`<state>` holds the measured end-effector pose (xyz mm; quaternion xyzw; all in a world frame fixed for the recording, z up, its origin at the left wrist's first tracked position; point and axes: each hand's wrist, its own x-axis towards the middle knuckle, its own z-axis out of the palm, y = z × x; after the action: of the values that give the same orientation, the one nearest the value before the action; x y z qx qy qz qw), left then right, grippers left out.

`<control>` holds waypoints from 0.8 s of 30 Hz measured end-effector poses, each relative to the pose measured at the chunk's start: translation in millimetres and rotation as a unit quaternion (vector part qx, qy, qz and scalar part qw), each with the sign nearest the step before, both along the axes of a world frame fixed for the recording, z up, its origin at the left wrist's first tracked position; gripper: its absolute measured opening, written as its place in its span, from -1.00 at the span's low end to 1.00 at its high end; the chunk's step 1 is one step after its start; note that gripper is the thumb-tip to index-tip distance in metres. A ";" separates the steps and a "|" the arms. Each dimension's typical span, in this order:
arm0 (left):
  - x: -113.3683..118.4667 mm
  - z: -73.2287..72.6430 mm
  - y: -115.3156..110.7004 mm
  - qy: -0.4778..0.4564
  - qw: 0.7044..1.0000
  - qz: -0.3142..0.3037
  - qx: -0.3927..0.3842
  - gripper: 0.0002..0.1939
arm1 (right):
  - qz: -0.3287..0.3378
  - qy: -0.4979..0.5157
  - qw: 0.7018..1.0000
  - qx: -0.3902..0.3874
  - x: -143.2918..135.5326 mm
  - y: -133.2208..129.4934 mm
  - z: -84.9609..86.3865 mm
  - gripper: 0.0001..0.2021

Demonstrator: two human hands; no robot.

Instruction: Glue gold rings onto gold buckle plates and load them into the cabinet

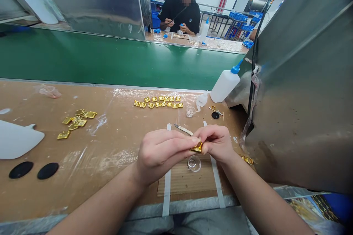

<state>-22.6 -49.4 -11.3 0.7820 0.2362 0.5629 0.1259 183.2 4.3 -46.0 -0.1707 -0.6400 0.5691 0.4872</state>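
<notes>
Nearest: a cardboard pad [182,186] near the table's front edge, with a tape strip [167,192] down each side. On the pad stands a small clear cup [194,163]; what it holds, if anything, cannot be told.

Just above the cup, a gold piece [197,148], raised clear of it. Right hand [217,141] pinches the piece between thumb and forefinger from its side; left hand [162,150] lays straightened fingers along the opposite edge, gripping there too, though its thumb is hidden. Neither hand is free.

Step in hand, by my reading: close fingertip work on this single piece. The next move seems to call for a steady hold by the edges and a clear view of the face, which the left fingers partly cover.

Left side: two black discs [21,170], a white sheet [19,139], then a loose scatter of gold pieces [81,123].

Just past the fingers, a pointed tool [183,129]; held or lying, cannot tell. Beyond, a second clear cup [190,111] and two rough rows of gold pieces [166,98]. To their right, a white bottle [224,86], blue-capped, upright.

Farther: green belt [110,55] across the bench. Across it, a co-worker [180,18] in black, hands at small parts.
</notes>
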 end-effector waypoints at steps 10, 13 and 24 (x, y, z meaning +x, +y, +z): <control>-0.7 -4.7 7.5 0.026 0.998 0.054 -0.034 -0.65 | -0.071 0.013 0.997 0.010 -1.5 1.9 -3.2 -0.78; -0.3 -6.1 9.2 0.033 0.990 0.087 -0.102 -0.55 | -0.193 -0.049 0.978 0.066 0.6 2.6 -3.7 -0.77; 4.5 -11.8 13.8 -0.032 0.913 0.114 -0.391 -0.80 | -0.223 -0.243 0.850 0.412 0.6 7.6 4.5 -0.74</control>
<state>-18.0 -35.6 -23.1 0.6195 0.5211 0.4604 0.3643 183.8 11.8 -41.5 -0.2249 -0.8583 0.0701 0.4558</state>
